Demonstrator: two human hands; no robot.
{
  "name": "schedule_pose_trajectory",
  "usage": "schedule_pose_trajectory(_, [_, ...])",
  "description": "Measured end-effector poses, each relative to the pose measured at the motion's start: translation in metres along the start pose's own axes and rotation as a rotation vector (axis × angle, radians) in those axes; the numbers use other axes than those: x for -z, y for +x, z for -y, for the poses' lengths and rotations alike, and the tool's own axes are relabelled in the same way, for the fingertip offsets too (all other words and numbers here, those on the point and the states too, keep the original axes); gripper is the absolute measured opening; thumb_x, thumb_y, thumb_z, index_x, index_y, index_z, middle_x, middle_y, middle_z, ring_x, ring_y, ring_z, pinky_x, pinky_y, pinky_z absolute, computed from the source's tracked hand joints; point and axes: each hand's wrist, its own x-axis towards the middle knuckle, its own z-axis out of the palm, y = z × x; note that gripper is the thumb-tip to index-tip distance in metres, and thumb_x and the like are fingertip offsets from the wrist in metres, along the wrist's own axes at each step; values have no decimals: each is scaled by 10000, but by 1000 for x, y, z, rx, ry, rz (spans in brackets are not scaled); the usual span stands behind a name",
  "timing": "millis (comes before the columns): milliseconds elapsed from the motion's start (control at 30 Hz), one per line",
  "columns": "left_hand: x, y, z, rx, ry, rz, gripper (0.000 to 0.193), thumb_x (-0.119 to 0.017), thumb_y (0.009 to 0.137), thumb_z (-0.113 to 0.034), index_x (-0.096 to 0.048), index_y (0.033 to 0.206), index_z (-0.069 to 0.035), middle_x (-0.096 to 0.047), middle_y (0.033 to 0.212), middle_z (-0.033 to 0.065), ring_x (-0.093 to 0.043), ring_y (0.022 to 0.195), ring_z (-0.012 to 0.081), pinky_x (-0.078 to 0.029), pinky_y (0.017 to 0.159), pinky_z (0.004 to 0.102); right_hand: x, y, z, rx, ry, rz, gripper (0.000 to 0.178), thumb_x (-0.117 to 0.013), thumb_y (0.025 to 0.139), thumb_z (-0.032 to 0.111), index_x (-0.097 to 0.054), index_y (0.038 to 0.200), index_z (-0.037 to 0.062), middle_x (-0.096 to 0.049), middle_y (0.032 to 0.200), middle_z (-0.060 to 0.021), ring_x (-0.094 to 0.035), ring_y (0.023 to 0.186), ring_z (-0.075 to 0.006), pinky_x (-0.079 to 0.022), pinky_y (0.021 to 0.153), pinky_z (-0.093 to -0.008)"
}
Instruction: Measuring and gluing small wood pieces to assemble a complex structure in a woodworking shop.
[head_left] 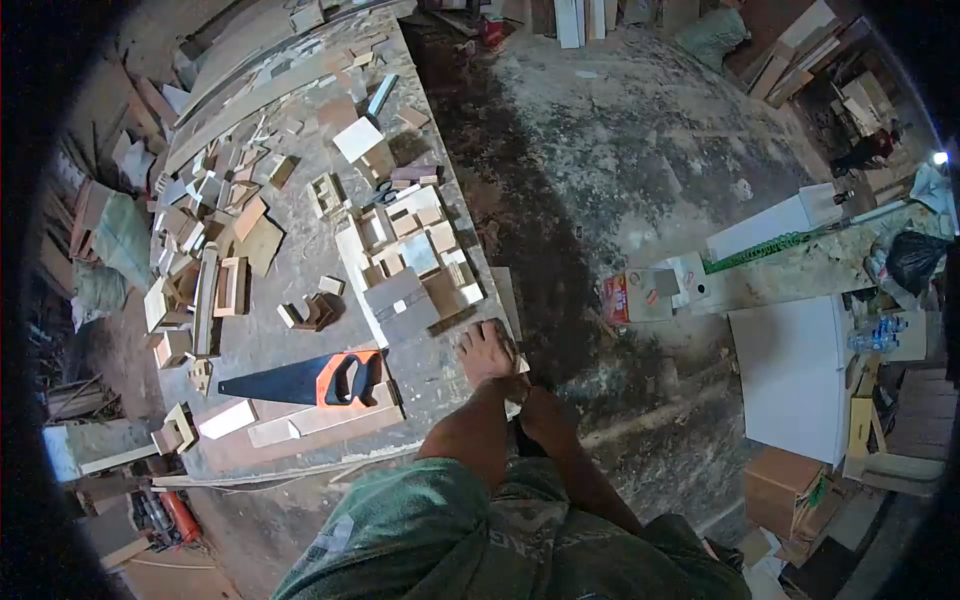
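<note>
My left hand (484, 354) lies on the worktable (435, 375) close to its right edge, fingers spread apart, with nothing visible held in it. Just below it, at the table's side, my right hand (518, 388) is partly covered by the left wrist, so its fingers do not show. Beyond the left hand is a cluster of small wooden boxes (410, 235) on a pale board. The grey-topped box (402, 305) stands nearest to my fingers. To the left of the hands rests a handsaw (300, 380) with an orange and black handle, partly over wood strips (375, 405).
Wood offcuts (205, 205) crowd the table's left side. Scissors (382, 192) lie beside the boxes. To the right, across the stained floor (640, 150), are a low bench (780, 275), a large white panel (795, 375) and a cardboard box (785, 485).
</note>
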Motion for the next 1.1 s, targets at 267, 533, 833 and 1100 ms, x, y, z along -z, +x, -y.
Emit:
schedule_pose_trajectory(267, [9, -3, 1, -3, -21, 24, 299, -542, 798, -256, -517, 1059, -114, -509, 1068, 134, -488, 1028, 340, -360, 874, 469, 2, 21, 1, 131, -33, 39, 267, -630, 834, 290, -671, 894, 32, -645, 778, -159, -595, 683, -374, -530, 652, -438])
schedule_pose_trajectory(533, [4, 1, -1, -6, -51, 39, 341, -542, 795, -258, -511, 1101, -110, -511, 1097, 148, -493, 1041, 349, -358, 890, 484, -22, -1, -9, 42, -251, 175, 172, -570, 802, 131, -645, 910, 20, -622, 942, -202, -622, 857, -379, -505, 720, -488])
schedule_pose_trajectory(833, [4, -2, -3, -21, -61, -25, 290, -541, 805, -248, -529, 1068, -128, -517, 1079, 138, -487, 1051, 343, -346, 900, 472, 26, -18, 15, 25, -392, 171, 169, -522, 847, 160, -593, 856, 7, -612, 837, -231, -628, 828, -386, -501, 673, -501])
schedule_pose_trajectory(1100, [11, -2, -5, 9, -65, 50, 305, -524, 817, -233, -520, 1103, -124, -506, 1109, 138, -480, 1059, 336, -347, 899, 479, 57, -38, 59, -116, -178, 132, 192, -488, 842, 92, -535, 998, -8, -634, 864, -247, -626, 783, -422, -499, 692, -507])
